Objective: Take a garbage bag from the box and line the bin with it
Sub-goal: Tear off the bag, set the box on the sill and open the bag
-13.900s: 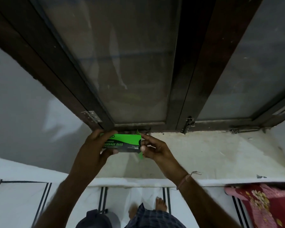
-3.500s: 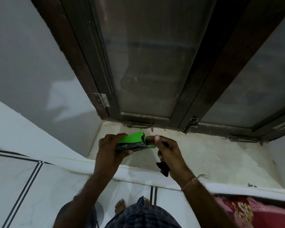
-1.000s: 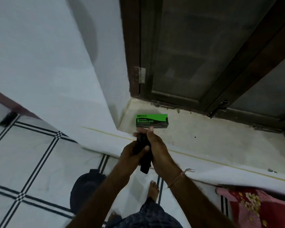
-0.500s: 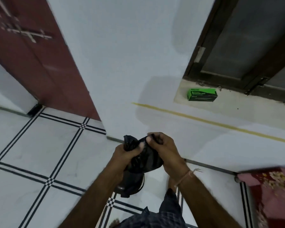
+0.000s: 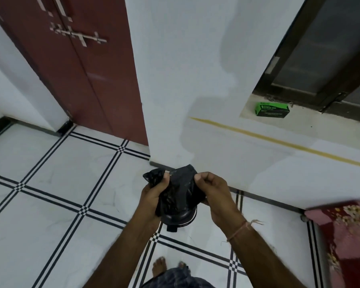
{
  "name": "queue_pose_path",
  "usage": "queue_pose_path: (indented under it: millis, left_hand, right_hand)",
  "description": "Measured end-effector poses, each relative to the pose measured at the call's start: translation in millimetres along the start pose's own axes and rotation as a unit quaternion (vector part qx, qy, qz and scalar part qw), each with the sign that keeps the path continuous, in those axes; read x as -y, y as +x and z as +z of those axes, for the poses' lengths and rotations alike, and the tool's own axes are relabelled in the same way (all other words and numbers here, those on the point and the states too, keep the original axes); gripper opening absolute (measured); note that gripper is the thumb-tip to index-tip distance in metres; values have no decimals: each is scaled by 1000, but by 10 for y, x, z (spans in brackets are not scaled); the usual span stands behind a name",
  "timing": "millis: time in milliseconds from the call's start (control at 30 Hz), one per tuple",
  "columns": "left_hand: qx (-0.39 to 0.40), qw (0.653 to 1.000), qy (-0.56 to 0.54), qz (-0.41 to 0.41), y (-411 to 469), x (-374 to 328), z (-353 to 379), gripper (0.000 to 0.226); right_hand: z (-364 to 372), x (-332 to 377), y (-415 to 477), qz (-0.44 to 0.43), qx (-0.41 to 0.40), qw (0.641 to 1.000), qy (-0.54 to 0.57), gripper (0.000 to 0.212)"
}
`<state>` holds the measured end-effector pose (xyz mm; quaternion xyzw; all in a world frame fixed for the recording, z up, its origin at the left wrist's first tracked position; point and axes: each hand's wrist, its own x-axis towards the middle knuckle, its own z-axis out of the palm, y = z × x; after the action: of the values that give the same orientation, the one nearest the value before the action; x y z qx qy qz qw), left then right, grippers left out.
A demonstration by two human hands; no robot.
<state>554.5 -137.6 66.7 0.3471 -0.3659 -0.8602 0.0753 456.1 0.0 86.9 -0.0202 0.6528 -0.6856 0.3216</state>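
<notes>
You held the black garbage bag [image 5: 179, 190], still bunched, in both hands above the tiled floor [image 5: 56, 204]. Your left hand [image 5: 152, 196] had its fingers clenched around one edge; your right hand [image 5: 214, 194] pinched the opposite edge. The dark bin [image 5: 180, 220] stood directly beneath the bag. The green box [image 5: 272, 109] lay on the window sill [image 5: 320, 123], well apart.

Green box [image 5: 272, 109], far right on the window ledge [image 5: 312, 123]: dark print on the top face and a dark band along the near side carrying pale lettering. The large line appears to read "GARBAGE BAGS"; letters blurred, reading uncertain. Smaller lines around it illegible. No other readable text in view.
</notes>
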Motion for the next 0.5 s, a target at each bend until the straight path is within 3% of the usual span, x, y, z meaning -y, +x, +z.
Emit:
queue_pose_path:
  millis: [100, 200, 300, 367, 433, 500]
  left_hand:
    - [5, 999, 31, -9, -120, 62, -217, 45]
    - [-51, 994, 90, -18, -254, 84, -383, 49]
    - [-85, 968, 218, 87, -326, 19, -456, 67]
    - [-11, 947, 288, 145, -324, -160, -408, 70]
    - [119, 927, 327, 140, -293, -387, -315, 61]
    - [199, 914, 330, 131, -265, -567, -229, 48]
  right_hand:
    - [-46, -86, -71, -60, -20, 998, -6, 15]
    - [-37, -63, -149, -102, 15, 994, -26, 20]
    - [-10, 55, -163, -135, 84, 984, -84, 22]
    - [33, 178, -156, -145, 129, 973, -127, 22]
    - [110, 306, -150, -143, 167, 964, -153, 23]
    - [194, 416, -124, -135, 190, 957, -172, 23]
